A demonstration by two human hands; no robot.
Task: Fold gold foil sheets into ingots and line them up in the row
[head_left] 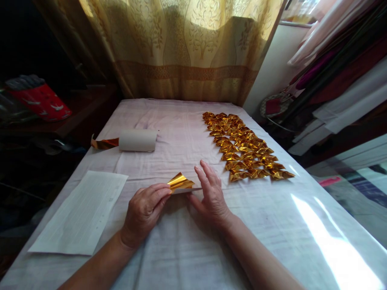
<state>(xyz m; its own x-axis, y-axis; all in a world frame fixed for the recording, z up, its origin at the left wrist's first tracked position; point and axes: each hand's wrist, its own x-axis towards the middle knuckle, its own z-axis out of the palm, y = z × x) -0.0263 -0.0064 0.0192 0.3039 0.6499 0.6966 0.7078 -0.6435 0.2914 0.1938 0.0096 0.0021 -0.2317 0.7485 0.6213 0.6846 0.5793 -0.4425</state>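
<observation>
A small sheet of gold foil paper point(180, 182), pale on its underside, is held just above the table in front of me. My left hand point(148, 209) pinches its left end between thumb and fingers. At the right end, my right hand point(211, 193) has its fingers raised and apart, with the thumb low by the paper's edge; whether it touches the paper I cannot tell. Beyond my right hand, several folded gold foil pieces point(242, 147) lie in close rows. A white paper roll point(138, 140) rests on its side at the left, a gold strip point(105, 143) sticking out of its left end.
On the left of the table, covered with a pale cloth point(178, 117), lies a printed white sheet point(83, 213). A red container point(45, 100) stands on a dark surface farther left. A gold curtain point(187, 48) hangs behind; clothes point(341, 80) hang at the right.
</observation>
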